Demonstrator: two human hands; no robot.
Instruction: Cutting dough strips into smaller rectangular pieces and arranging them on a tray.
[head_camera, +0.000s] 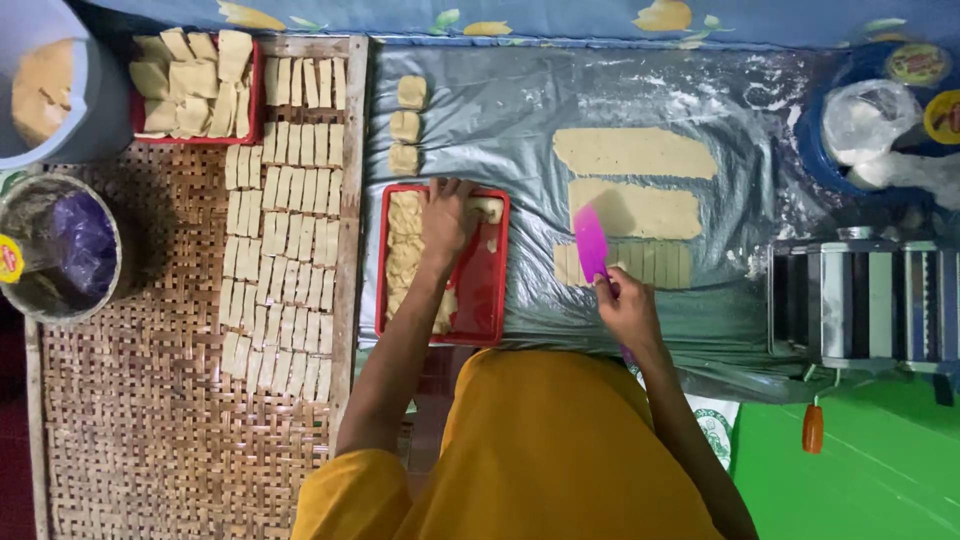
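Both hands work: my left hand (447, 218) presses spread fingers, seemingly flat, into the red rectangular plastic tray (487, 290); my right hand (625, 308) grips a magenta plastic scraper (590, 243).

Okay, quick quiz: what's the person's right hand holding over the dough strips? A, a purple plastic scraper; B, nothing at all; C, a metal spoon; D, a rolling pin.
A: the right hand grips a purple plastic scraper with its blade over the cut dough strip on the floured plastic sheet.
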